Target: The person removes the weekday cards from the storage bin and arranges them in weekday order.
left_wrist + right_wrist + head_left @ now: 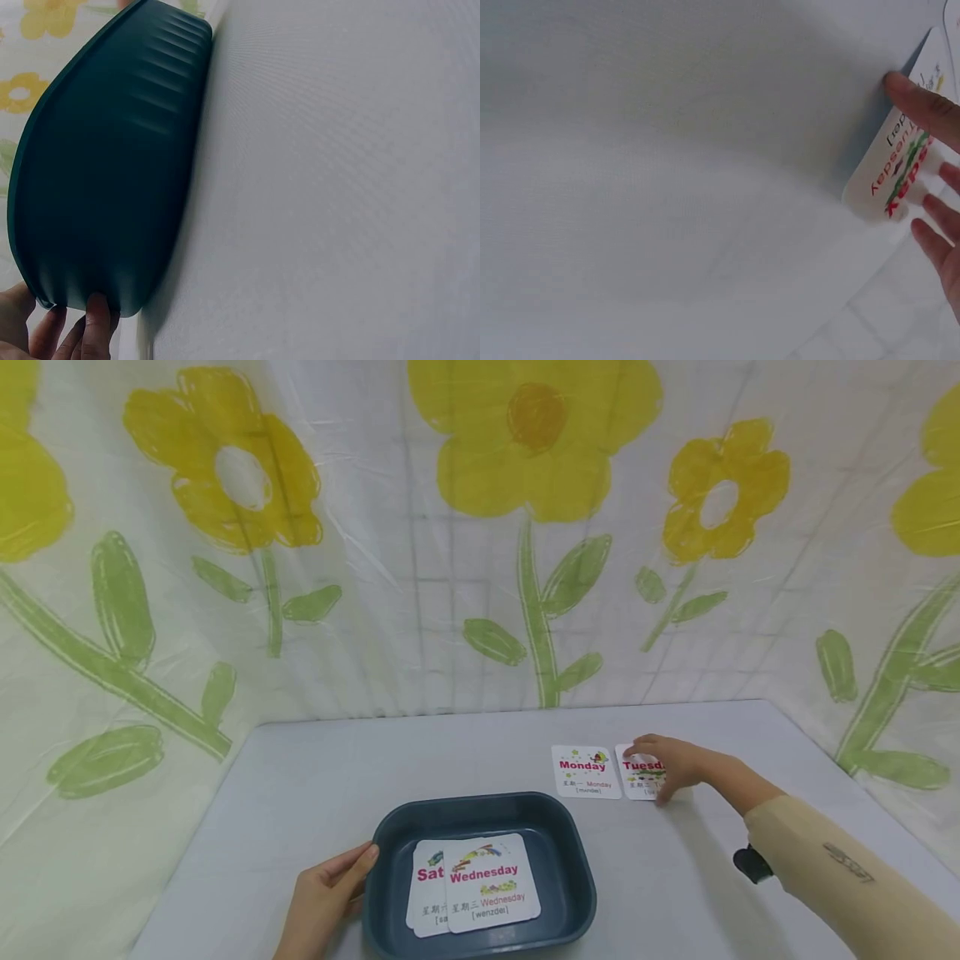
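My left hand grips the left rim of a dark teal tray; in the left wrist view, its fingers press the outer wall. Overlapping in the tray lie a Wednesday card and a partly covered card beginning "Sat". At the back right, my right hand holds a Tuesday card by its edges, thumb at the near edge. The right wrist view shows the thumb on the card's edge and other fingers spread above it. A Monday card lies just left of it.
The white table runs back to a hanging curtain printed with yellow flowers. A small dark object sits at the right wrist, by the beige sleeve.
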{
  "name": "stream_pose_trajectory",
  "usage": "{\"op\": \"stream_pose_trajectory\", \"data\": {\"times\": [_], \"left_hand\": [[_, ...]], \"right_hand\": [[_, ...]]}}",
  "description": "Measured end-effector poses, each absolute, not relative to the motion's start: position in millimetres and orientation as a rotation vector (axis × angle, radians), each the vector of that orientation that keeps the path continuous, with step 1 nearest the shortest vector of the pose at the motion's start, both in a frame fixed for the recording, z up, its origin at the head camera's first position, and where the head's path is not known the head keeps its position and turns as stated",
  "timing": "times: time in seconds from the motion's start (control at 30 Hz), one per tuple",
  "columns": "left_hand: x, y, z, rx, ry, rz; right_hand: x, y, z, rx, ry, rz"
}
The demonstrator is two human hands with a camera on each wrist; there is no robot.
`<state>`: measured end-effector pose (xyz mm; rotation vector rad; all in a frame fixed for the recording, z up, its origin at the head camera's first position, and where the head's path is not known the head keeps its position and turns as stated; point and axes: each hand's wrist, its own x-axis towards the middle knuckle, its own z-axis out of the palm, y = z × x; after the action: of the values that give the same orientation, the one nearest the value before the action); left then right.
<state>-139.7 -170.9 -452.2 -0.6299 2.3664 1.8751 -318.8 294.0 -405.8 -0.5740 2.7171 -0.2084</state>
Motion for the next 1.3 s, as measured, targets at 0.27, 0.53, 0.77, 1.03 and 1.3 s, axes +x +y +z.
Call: {"op": "stream_pose_trajectory", "data": {"times": [0.27,0.53,0.77,1.03,1.3], "left_hand": [[-139.5,-169.8,-452.5,-0.63,2.349,1.903],[-139.0,-169.0,-452.1,-0.627,2.357,1.897],[-139.5,-168.9,-452.8,-0.622,2.351,1.911],[-140.0,-169.7,-453.4,-0.623,2.347,1.912],[-139.3,-169.6,-452.6,-0.615,2.34,1.921]], "right_hand": [[-321.9,293.5,-407.7,-0.512,2.698,-0.179],[-326.3,294.3,-407.0,-0.467,2.67,-0.172],[-327.3,291.5,-405.6,-0.444,2.648,-0.169],[-324.2,286.6,-396.9,-0.502,2.67,-0.181],[-320.6,279.9,-382.2,-0.525,2.602,-0.162]]}}
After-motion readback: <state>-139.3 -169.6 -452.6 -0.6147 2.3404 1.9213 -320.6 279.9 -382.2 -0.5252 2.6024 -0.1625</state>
